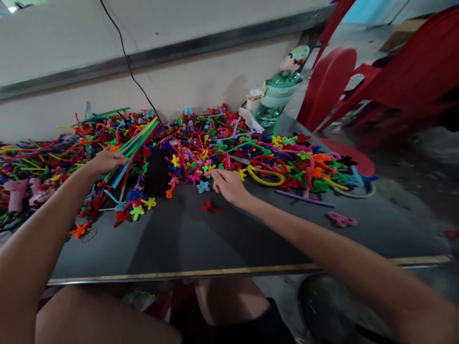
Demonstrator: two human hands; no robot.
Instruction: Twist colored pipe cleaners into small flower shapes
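A big heap of coloured pipe cleaners and small pipe-cleaner flowers [201, 143] covers the back of the dark table [186, 239]. My left hand [105, 161] reaches into the heap and rests on a bundle of straight blue and green pipe cleaners [134, 143]; its fingers are curled over it. My right hand [229, 185] lies at the heap's front edge, fingers curled and pinching at the small flowers near a blue flower [202, 186]. A red flower piece [208, 206] lies alone just in front of that hand.
A black block [157, 172] stands between my hands. Yellow-handled scissors [263, 174] lie to the right. A green bottle with a figurine [279, 93] stands at the back. Red plastic chairs [394, 81] are on the right. A pink piece [342, 220] and pink objects [21, 191] lie at the sides.
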